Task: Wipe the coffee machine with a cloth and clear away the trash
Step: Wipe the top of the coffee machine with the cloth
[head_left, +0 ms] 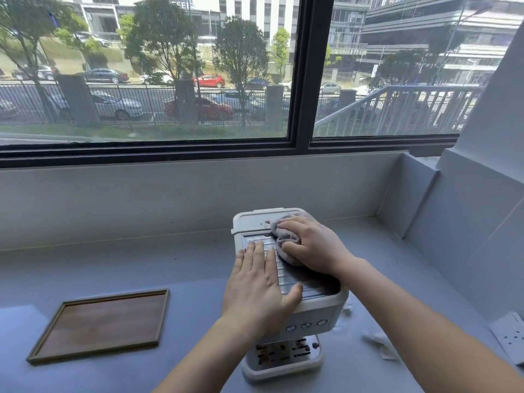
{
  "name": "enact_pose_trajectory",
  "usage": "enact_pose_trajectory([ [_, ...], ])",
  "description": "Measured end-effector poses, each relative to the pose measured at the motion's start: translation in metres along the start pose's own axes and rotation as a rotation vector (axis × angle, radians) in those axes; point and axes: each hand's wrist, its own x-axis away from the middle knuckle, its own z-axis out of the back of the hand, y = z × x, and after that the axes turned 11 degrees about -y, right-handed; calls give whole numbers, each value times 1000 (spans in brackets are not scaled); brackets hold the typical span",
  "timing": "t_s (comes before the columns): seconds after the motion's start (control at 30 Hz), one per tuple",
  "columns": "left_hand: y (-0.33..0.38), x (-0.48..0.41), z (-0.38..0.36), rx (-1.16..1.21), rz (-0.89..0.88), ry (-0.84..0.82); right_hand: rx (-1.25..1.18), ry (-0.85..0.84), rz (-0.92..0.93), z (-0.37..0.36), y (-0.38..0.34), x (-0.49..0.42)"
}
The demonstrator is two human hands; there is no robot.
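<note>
A white coffee machine (317, 310) stands on the grey counter, seen from above, with a ribbed metal top and brown stains on its rear lid and drip tray. My left hand (256, 285) lies flat on the front left of the top, fingers spread, holding nothing. My right hand (312, 243) presses a bunched grey cloth (285, 236) onto the back right of the top. White crumpled paper trash (378, 343) lies on the counter to the right of the machine.
A wooden tray (99, 324) lies on the counter at the left. A white socket plate (510, 336) sits at the far right edge. A grey wall and a boxed corner rise behind and to the right, under a wide window.
</note>
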Motion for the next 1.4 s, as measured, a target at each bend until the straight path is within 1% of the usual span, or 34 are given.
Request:
enact_pose_trajectory([
  [0.13, -1, 0, -1, 10, -3, 24, -45, -43, -229, 13, -1, -30],
  [0.17, -1, 1, -2, 10, 0, 31, -84, -41, -248, 13, -5, -38],
  [0.2, -1, 1, -2, 10, -2, 37, -144, -44, -230, 13, -9, -42],
  [0.27, -1, 1, -3, 20, -7, 61, -234, -92, -116, 8, -16, -43],
  [0.37, -2, -1, -2, 25, -19, 99, -161, -231, 80, 6, -18, -45],
  [0.4, -2, -2, -2, 23, -24, 99, -141, -267, 106, 8, -16, -48],
  [0.47, -2, -1, -3, 33, -18, 86, -196, -310, 70, 16, -10, -51],
  [0.53, -2, 1, -4, 42, -15, 73, -273, -279, -21, 24, 0, -45],
  [0.6, -2, 2, -4, 53, -17, 75, -272, -169, -77, 27, 7, -36],
  [0.67, -1, 2, -4, 62, -12, 95, -206, -124, -40, 23, 4, -29],
  [0.8, -2, 0, -4, 68, -6, 121, -52, -241, 155, 14, -16, -34],
  [0.87, -1, 2, -4, 78, -3, 130, 1, -283, 218, 18, -16, -33],
  [0.97, 0, 3, -3, 85, -4, 159, -5, -334, 227, 29, 3, -19],
  [1.03, 0, 4, -2, 99, -8, 181, -26, -293, 192, 35, 14, -12],
  [1.1, 0, 4, -1, 90, -12, 183, -22, -235, 179, 33, 8, -13],
  [1.17, 0, 6, -1, 86, -8, 190, 3, -241, 241, 22, -10, -17],
  [1.23, 0, 6, 0, 106, -3, 217, -40, -293, 289, 13, -20, -21],
  [1.3, 0, 5, 1, 109, -5, 223, -87, -271, 242, 17, -13, -26],
  [1.4, 0, 5, -1, 96, 2, 195, -69, -222, 53, 25, 2, -36],
])
